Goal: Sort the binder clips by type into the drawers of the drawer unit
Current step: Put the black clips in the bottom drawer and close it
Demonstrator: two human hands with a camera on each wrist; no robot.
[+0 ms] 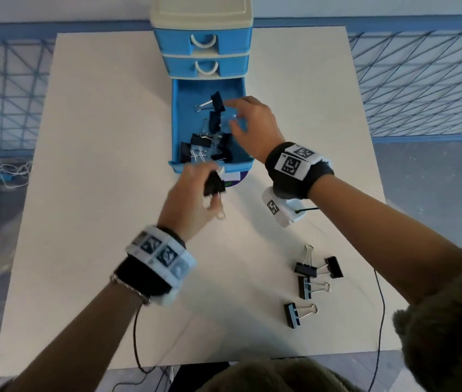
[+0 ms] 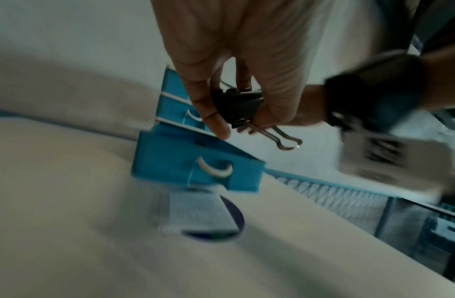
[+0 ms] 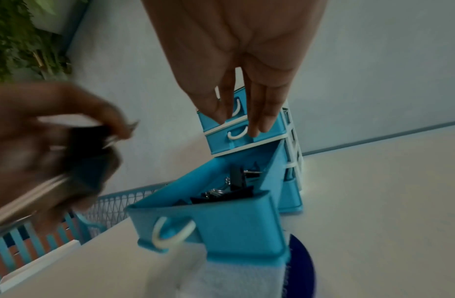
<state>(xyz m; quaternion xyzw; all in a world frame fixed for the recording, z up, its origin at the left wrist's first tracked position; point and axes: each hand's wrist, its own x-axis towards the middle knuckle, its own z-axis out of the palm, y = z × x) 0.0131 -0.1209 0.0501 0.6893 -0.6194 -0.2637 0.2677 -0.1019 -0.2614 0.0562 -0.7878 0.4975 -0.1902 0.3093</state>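
A blue drawer unit (image 1: pixel 204 43) with a cream top stands at the table's far edge. Its bottom drawer (image 1: pixel 179 114) is pulled out and holds several black binder clips (image 1: pixel 215 120). My left hand (image 1: pixel 196 190) hovers just in front of that drawer and pinches a black binder clip (image 1: pixel 213 184) between thumb and fingers (image 2: pixel 208 113), wire handles hanging down. My right hand (image 1: pixel 252 128) hangs over the drawer's right side with straight, relaxed fingers (image 3: pixel 262 113), holding nothing. Several more black clips (image 1: pixel 309 278) lie on the table near my right forearm.
The two upper drawers (image 1: pixel 204 62) are closed. A dark blue round disc with a white label (image 1: pixel 235 178) lies under the open drawer's front. Blue wire mesh panels (image 1: pixel 422 80) flank the white table (image 1: pixel 96 165). Cables run off the near edge.
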